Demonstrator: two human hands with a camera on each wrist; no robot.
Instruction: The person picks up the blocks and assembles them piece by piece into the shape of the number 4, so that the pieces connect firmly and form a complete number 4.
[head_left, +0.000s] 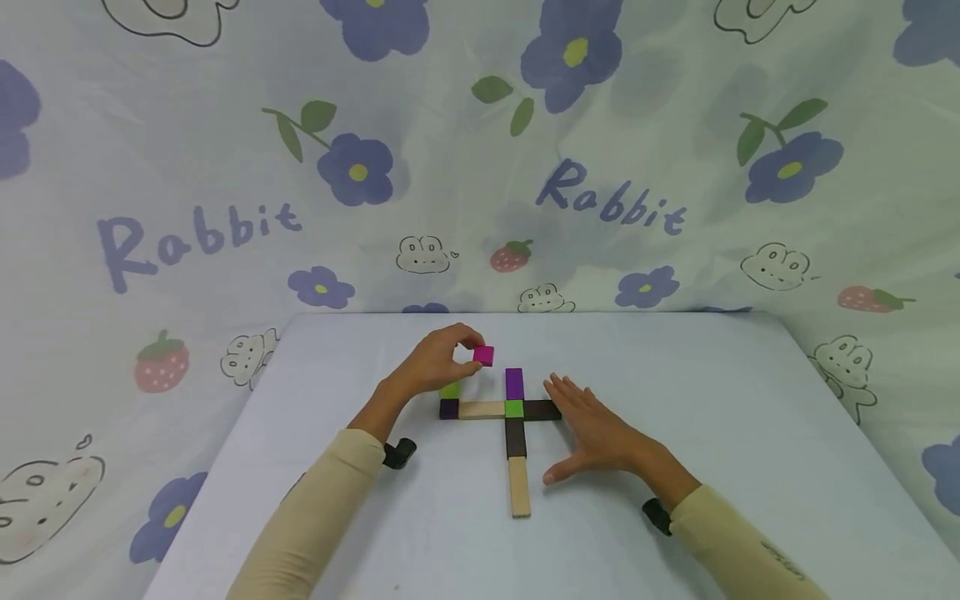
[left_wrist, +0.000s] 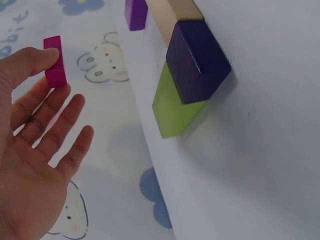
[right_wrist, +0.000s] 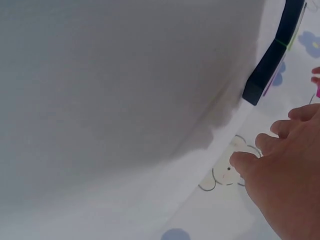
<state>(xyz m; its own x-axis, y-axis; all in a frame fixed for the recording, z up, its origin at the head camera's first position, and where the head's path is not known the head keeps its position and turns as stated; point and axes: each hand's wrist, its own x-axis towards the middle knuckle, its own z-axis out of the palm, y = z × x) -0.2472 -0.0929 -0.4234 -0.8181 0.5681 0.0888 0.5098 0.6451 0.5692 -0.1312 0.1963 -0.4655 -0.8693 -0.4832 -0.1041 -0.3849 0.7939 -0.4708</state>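
Note:
My left hand [head_left: 437, 360] pinches a small magenta block [head_left: 483, 356] between thumb and fingers, held above the far part of the table. Below it, blocks lie joined in a cross. A green block [head_left: 513, 408] forms the centre, with a purple block [head_left: 513, 383] behind. To its left run a pale wooden block [head_left: 482, 410], a dark purple block [head_left: 449, 409] and a lime block [left_wrist: 172, 110], partly hidden by the left hand in the head view. My right hand [head_left: 596, 429] has spread fingers, near the end of the right dark block [head_left: 540, 410], holding nothing.
Toward the front, the cross continues with another dark block [head_left: 515, 437] and a pale wooden block [head_left: 519, 487]. The white table [head_left: 420, 533] ends at a patterned curtain [head_left: 465, 200] behind it. Black devices [head_left: 400, 453] sit at both wrists.

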